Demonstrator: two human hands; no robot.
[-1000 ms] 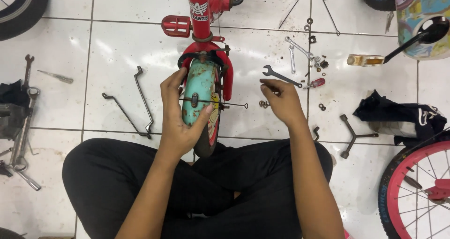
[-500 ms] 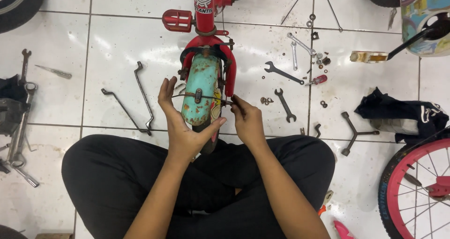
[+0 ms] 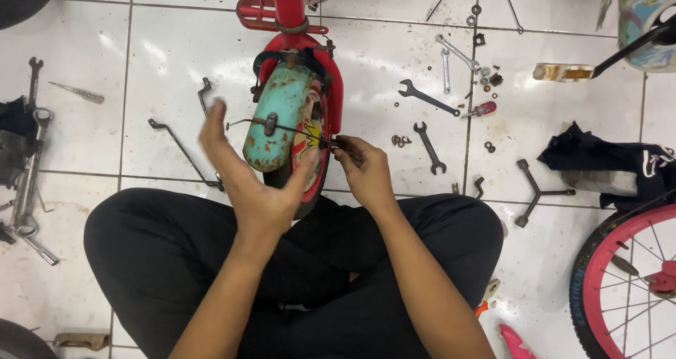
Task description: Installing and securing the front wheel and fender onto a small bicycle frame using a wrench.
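On white floor tiles point(image 3: 556, 112), right hand point(image 3: 362, 169) fingers pinch the fender stay point(image 3: 289, 128); left hand point(image 3: 253, 183) fingers spread apart.

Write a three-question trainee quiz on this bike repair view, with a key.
1. True or false: the right hand pinches the end of the thin wire stay that crosses the rusty teal fender.
2. Which tool lies on the tiled floor nearest the right hand? A. the small black open-end wrench B. the three-arm socket wrench C. the red-handled screwdriver
3. Fill in: the left hand is held ___, fingers spread, beside the fender.

Key
1. True: the fingertips close on the stay's right end.
2. A.
3. Open; whether its thumb touches the fender is unclear.
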